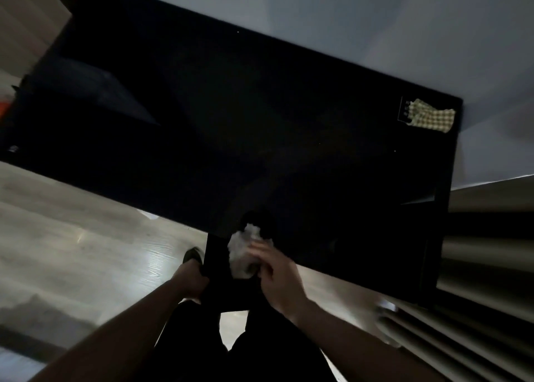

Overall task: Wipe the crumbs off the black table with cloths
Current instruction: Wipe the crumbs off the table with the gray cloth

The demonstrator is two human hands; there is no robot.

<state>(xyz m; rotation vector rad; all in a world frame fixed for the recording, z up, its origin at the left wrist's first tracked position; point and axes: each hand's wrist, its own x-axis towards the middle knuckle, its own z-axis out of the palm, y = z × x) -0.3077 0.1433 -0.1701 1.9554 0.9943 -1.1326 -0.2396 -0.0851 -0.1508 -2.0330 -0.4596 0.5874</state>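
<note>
At the near edge of the black rectangular tabletop (231, 115), the right hand (277, 277) holds a crumpled white cloth (242, 251) in its grip. The left hand (190, 280) grips something dark, unidentifiable. A yellow checked cloth (430, 117) lies at the far right corner.

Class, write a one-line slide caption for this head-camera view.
Right hand wipes the black table's near edge with a white cloth; a checked cloth lies at the far corner.

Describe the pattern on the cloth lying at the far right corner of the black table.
The cloth has a small yellow-and-white check pattern, seen in the head view.
</note>
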